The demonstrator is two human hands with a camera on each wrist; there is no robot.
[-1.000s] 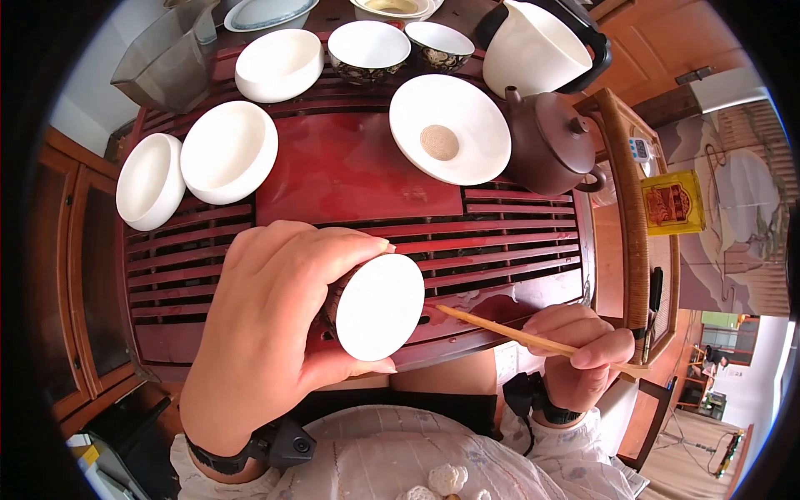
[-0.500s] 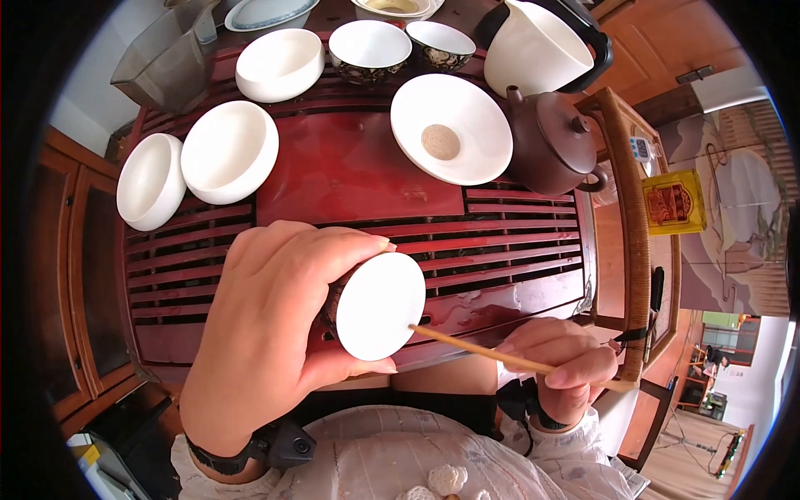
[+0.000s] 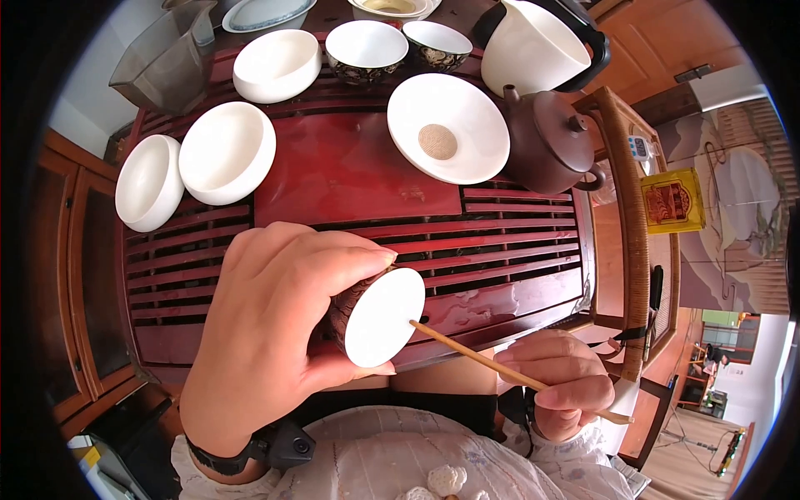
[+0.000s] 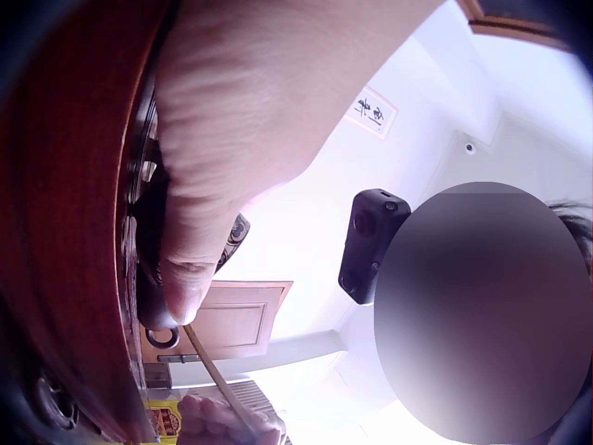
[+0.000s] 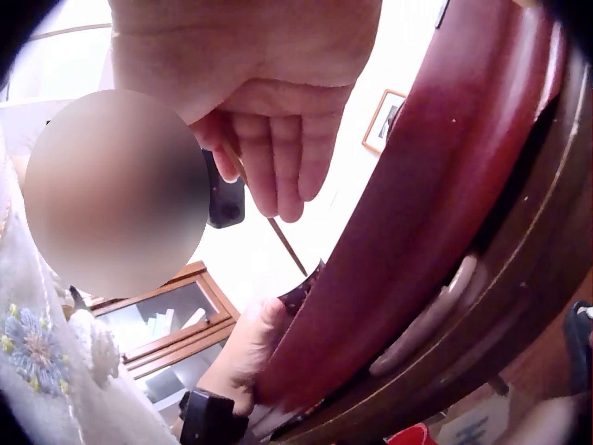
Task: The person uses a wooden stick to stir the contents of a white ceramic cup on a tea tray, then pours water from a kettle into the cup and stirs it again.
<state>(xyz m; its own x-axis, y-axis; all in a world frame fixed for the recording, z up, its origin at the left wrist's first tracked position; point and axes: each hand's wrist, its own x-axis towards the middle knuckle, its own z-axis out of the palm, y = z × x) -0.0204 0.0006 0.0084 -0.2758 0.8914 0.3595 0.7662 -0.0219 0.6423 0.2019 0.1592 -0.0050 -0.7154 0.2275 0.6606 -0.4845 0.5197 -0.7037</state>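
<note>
My left hand [image 3: 271, 312] grips a small round cup [image 3: 383, 317] between thumb and fingers. It is dark and patterned on the outside, and its bright white round face is turned toward the head camera. In the left wrist view the cup's patterned edge [image 4: 235, 239] shows behind the thumb. My right hand [image 3: 562, 383] pinches a thin wooden stick [image 3: 467, 352] near its back end. The stick slants up to the left, its tip overlapping the right edge of the white face. In the right wrist view the stick [image 5: 289, 246] points toward the cup.
On the slatted red tea tray [image 3: 358, 167] stand several white bowls [image 3: 227, 153], dark-patterned bowls [image 3: 367, 52], a wide white strainer bowl [image 3: 467, 125], a brown teapot [image 3: 550, 142] and a white pitcher [image 3: 533, 50]. A yellow tin [image 3: 672, 202] sits in a wicker-edged tray at right.
My right hand has moved left and slightly down, bringing the stick's tip to the edge of the white face. The cup has tilted a little, showing more of its dark side.
</note>
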